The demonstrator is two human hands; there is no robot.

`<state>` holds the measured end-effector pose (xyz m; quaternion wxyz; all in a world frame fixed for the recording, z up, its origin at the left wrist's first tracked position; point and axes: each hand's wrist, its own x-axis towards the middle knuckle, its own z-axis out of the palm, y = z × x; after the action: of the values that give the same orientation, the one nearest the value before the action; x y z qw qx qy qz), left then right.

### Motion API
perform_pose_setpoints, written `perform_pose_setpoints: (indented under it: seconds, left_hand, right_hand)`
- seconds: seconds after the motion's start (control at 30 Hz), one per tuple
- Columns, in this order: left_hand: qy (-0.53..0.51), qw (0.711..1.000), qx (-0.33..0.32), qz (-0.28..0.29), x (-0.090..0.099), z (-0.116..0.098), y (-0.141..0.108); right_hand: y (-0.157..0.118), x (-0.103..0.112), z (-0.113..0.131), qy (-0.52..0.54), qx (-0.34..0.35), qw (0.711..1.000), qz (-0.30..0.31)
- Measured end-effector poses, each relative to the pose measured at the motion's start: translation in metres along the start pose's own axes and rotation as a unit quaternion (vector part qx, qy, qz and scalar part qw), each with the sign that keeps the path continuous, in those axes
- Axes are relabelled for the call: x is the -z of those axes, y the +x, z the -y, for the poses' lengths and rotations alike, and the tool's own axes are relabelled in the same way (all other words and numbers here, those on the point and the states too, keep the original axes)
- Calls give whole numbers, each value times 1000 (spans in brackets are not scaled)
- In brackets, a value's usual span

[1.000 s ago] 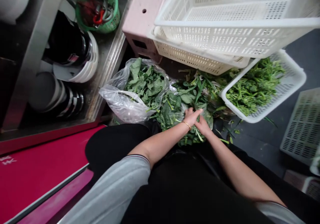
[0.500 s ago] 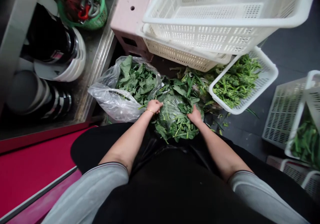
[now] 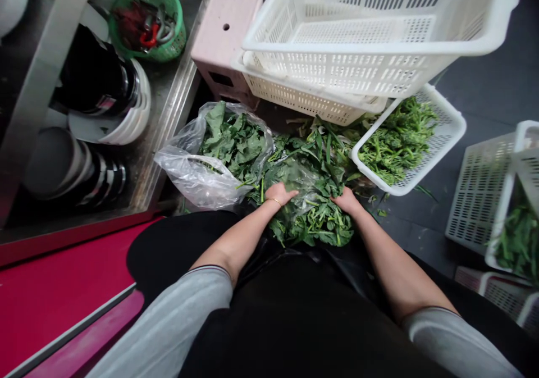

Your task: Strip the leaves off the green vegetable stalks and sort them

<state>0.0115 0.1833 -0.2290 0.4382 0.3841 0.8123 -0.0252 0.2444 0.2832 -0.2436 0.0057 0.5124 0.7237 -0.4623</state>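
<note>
Between my two hands lies a clear plastic bag (image 3: 304, 184) with leafy greens (image 3: 322, 218) in and around it, close against my black apron. My left hand (image 3: 281, 194), a thin bracelet at its wrist, grips the left side of the bag with its fingers closed. On the right side, my right hand (image 3: 346, 199) is closed on the bag's edge, its fingertips partly hidden by leaves. A second clear bag (image 3: 202, 184), holding loose dark leaves (image 3: 236, 142), stands open to the left of my left hand.
A white basket of green stems (image 3: 452, 125) stands at the right, below stacked white crates (image 3: 357, 46). Behind the bags is a pink stool (image 3: 227, 16). A metal shelf (image 3: 168, 114) with bowls and a green basket (image 3: 179, 38) is at the left. More crates (image 3: 480, 187) stand far right.
Both hands have moved right and slightly toward my body, and the bag and greens between them have shifted with them. The camera view has also shifted a little.
</note>
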Motion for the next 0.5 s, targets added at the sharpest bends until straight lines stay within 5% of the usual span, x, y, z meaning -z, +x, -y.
perform_pose_setpoints:
  seconds: [0.07,0.23,0.37,0.5]
  left_hand:
    - [54,998,-16,3,-7,-13,1]
    - [-2,996,-46,75,-13,-36,0]
    - [-13,997,-65,48,-21,-41,-8]
    - [-90,992,-91,6,-33,-35,-17]
  right_hand:
    - [5,8,-10,18,-19,999,35]
    - [10,14,-17,9,-72,997,39]
    - [6,-6,4,-29,-124,991,28]
    - [2,-27,34,-1,-124,989,86]
